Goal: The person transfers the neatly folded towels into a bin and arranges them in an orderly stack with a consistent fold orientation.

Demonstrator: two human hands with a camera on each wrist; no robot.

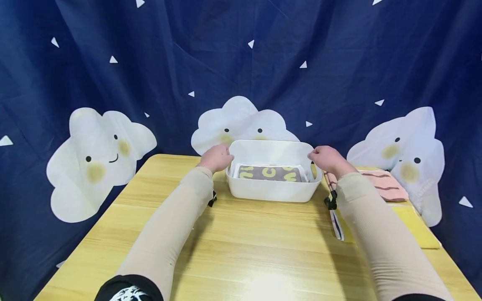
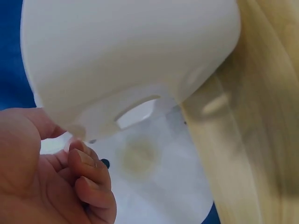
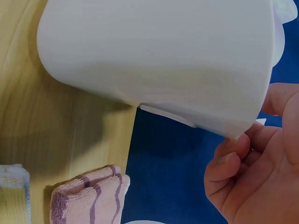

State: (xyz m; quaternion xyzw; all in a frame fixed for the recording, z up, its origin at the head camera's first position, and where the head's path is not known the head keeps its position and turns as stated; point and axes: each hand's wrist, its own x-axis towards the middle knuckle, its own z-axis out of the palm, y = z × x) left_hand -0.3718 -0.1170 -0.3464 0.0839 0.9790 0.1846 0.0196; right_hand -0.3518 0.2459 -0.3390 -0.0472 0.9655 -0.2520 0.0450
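A white plastic storage basket (image 1: 271,192) with cut-out handle holes stands near the table's far edge. Inside it lies a folded grey-brown towel (image 1: 257,173) with yellow shapes. My left hand (image 1: 216,158) pinches the basket's rim at the back left corner; in the left wrist view, thumb and curled fingers (image 2: 86,163) meet at that rim. At the back right corner my right hand (image 1: 329,159) pinches the rim between thumb and fingers, as the right wrist view also shows. The basket's underside is hidden.
Right of the basket lie a folded pink striped towel (image 1: 388,184) and a folded yellow towel (image 1: 418,225), partly behind my right forearm. The wooden table (image 1: 241,246) ends at a dark blue curtain (image 1: 226,62) with cloud prints.
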